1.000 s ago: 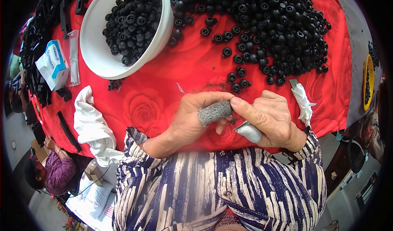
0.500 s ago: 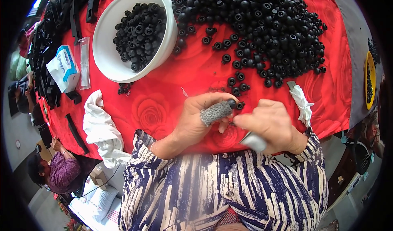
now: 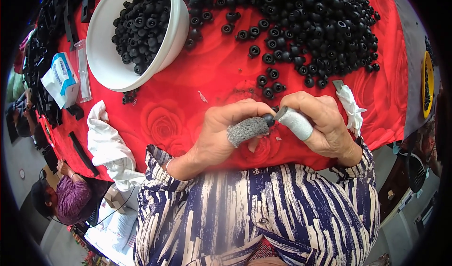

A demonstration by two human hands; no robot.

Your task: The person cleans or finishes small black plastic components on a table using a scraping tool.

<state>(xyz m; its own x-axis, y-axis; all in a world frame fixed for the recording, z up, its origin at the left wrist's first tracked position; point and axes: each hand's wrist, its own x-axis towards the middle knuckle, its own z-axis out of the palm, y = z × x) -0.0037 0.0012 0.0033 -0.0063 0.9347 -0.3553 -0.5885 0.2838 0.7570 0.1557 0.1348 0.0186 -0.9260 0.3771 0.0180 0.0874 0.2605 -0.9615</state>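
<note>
My left hand [image 3: 209,136] is closed on a small black round part [image 3: 268,119], held between forefinger and thumb. A grey fuzzy cover [image 3: 247,132] wraps that thumb. My right hand [image 3: 320,124] is closed too, its thumb in a white wrap [image 3: 297,125]. From its pinch a short thin grey piece [image 3: 281,113], like a small blade, points at the black part; the fingers hide the rest. Beyond both hands, several loose black parts [image 3: 268,92] lie near a large pile of the same parts [image 3: 325,30].
A white bowl [image 3: 101,68] holding more black parts stands at the far left. White cloth [image 3: 110,141], a tissue pack [image 3: 61,82] and long black strips lie left. A cloth-wrapped flat tool [image 3: 349,106] lies right; beyond is a yellow tray [image 3: 427,110]. Another person [image 3: 70,197] sits at left.
My right hand has moved up and in to meet my left hand at the black part; it was blurred before. The view has shifted slightly.
</note>
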